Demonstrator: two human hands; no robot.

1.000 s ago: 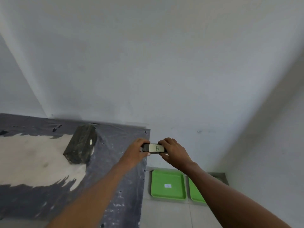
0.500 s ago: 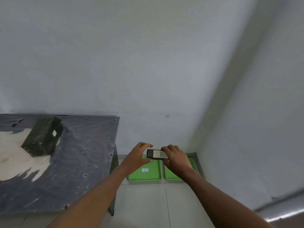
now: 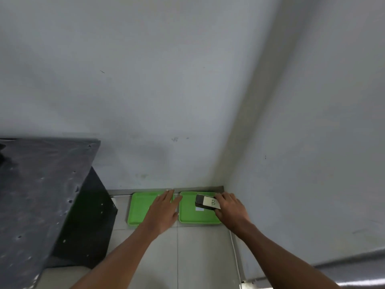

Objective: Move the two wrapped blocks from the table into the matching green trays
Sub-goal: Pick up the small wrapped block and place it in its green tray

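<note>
Two green trays lie side by side on the floor against the wall. Over the right tray (image 3: 192, 215) my right hand (image 3: 230, 209) grips a dark wrapped block (image 3: 207, 202) with a pale label marked "B". A small white label lies on that tray under the block. My left hand (image 3: 163, 213) is flat and open, fingers spread, above the left tray (image 3: 139, 207) and the gap between the trays. It holds nothing. The other wrapped block is out of view.
A dark plastic-covered table (image 3: 41, 184) stands at the left, its corner close to the left tray. Pale walls meet in a corner just behind the right tray. A thin white cable (image 3: 235, 253) runs along the floor by the right wall.
My view and both hands have swung right and down from the table to the trays. My left hand has let go of the "B" block, which my right hand alone now holds over the right tray.
</note>
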